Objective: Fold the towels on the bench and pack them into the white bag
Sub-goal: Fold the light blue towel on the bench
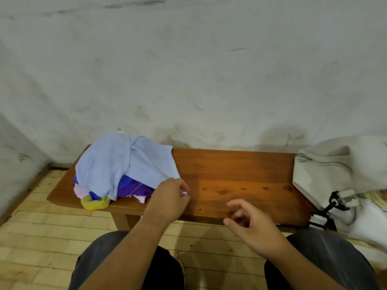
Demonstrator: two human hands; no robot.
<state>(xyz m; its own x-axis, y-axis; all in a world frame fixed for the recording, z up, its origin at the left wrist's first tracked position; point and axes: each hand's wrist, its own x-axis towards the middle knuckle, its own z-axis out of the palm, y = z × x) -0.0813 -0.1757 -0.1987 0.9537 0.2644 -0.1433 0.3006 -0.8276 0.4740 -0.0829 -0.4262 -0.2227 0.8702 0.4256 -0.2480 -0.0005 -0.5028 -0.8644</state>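
Knees (125,258) cropped, left hand (169,197) pinching blue towel (117,162), pile (129,190) buried, bag (326,170) clipped

Left hand (167,197) apparently on light-blue towel (117,164)

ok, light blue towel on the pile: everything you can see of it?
The light blue towel is plain cloth, unfolded and crumpled, draped over a heap of purple, blue, pink and yellow towels at the left end of the bench. Its right edge lies on the wood. The left hand meets its near right corner, fingers curled; a grip cannot be confirmed.
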